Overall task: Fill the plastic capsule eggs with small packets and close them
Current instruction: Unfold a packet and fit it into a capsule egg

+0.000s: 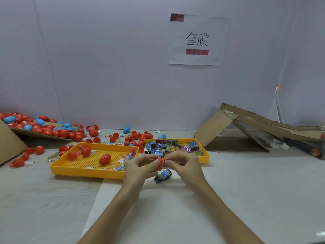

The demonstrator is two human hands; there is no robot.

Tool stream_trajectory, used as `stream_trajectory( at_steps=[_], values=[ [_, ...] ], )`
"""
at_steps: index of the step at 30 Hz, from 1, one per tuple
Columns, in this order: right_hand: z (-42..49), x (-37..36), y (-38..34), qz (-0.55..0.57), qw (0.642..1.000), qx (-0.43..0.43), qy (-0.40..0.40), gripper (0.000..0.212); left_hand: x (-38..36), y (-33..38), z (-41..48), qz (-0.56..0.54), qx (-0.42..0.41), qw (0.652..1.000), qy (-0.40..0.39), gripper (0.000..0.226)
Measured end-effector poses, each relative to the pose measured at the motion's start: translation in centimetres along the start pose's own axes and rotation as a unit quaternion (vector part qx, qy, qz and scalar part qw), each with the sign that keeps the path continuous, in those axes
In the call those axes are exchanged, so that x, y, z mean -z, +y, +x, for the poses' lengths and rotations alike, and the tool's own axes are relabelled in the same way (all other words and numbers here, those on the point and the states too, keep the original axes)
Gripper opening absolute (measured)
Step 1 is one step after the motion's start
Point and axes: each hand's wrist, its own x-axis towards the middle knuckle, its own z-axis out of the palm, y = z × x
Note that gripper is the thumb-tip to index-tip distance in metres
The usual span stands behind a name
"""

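Table (pixel 246 187) holds two yellow trays: left tray (pixel 79 172) has a few red eggs (pixel 105 159), right tray (pixel 204 159) is full of packets (pixel 168 147). Just in front of them, left hand (pixel 139 167) grips a red egg half (pixel 159 164) while right hand (pixel 182 164) pinches a packet (pixel 164 162) at its opening. Spare packet (pixel 162 175) lies on the table just below.
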Motion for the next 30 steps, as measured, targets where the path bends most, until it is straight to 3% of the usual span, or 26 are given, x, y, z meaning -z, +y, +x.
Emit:
stream_trajectory(
  at_steps=[16,30],
  values=[
    [-0.3,-0.52,-0.33,-0.083,0.995,0.049,0.024,0.008,-0.09,-0.26,0.22,0.061,-0.04,0.997,0.006,0.012],
    [-0.35,-0.62,-0.32,-0.083,0.995,0.047,0.023,0.007,-0.14,-0.02,0.05,0.046,-0.029,0.999,-0.002,0.008]
  ],
)
